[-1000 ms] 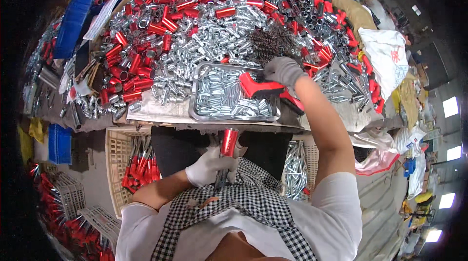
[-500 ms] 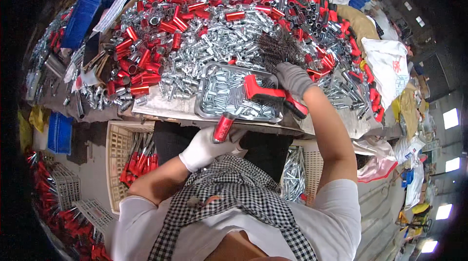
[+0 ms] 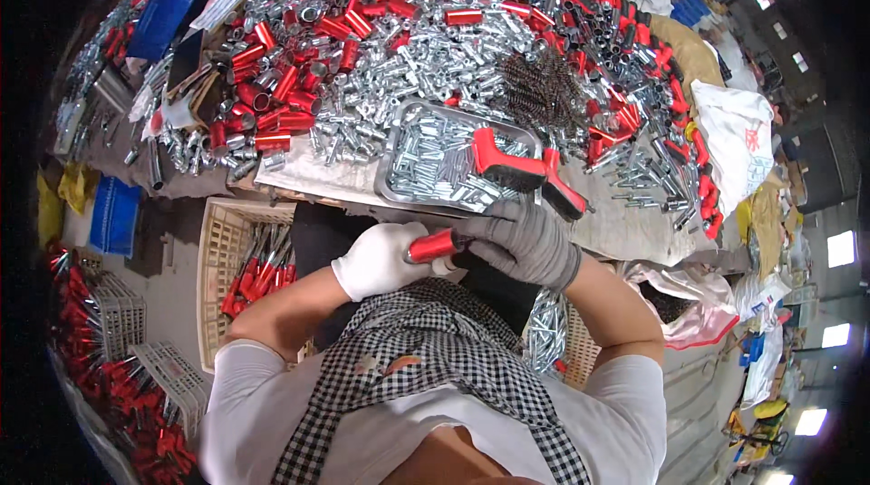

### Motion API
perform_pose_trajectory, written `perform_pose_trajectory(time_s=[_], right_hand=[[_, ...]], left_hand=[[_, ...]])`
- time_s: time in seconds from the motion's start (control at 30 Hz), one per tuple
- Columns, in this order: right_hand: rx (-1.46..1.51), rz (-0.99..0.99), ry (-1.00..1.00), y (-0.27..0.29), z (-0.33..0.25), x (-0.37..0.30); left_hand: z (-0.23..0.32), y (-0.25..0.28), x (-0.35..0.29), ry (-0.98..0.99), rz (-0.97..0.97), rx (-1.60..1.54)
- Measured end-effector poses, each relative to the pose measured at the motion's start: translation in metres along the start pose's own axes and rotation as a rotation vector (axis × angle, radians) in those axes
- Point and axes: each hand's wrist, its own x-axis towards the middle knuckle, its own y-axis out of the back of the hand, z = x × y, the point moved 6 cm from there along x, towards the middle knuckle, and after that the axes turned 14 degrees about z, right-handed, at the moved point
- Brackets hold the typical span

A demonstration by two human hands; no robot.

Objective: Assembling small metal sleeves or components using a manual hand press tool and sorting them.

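In front of my apron, my left hand (image 3: pixel 376 260), in a white glove, is closed around a red metal tube (image 3: pixel 430 247). The tube lies nearly level, its far end toward the right. At that end is my right hand (image 3: pixel 530 245) in a grey glove, fingers drawn together against the tube's mouth. Whatever the right fingers may pinch is hidden. Just beyond the hands sits a metal tray (image 3: pixel 388 163) of small silver rods. A red and black grip-shaped handle (image 3: pixel 506 163) rests on the tray, and a second handle (image 3: pixel 564 190) leans by its right edge.
Dark coil springs (image 3: pixel 544 91) are heaped behind the tray. Silver fittings (image 3: pixel 426 68) and red tubes (image 3: pixel 290 82) cover the bench. Below it stand a cream crate (image 3: pixel 210 286) of red-handled tools and a blue bin (image 3: pixel 115 218). A white sack (image 3: pixel 734 136) is at the right.
My right hand has come back from the spring heap to the tube's end. My left hand has tipped the tube from nearly upright to nearly level. The view has shifted slightly.
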Motion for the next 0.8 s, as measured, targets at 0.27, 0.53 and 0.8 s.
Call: perform_pose_trajectory(time_s=[0.27, 0.53, 0.8], right_hand=[[0.108, -0.040, -0.001, -0.021, 0.025, 0.006], [-0.564, -0.091, -0.269, -0.032, 0.117, 0.046], [-0.522, 0.002, -0.273, -0.023, 0.140, 0.028]], left_hand=[[-0.014, -0.001, -0.006, 0.101, -0.046, 0.022], [-0.020, 0.022, 0.005, 0.090, 0.101, 0.024], [-0.022, 0.036, 0.006, 0.039, 0.104, 0.184]])
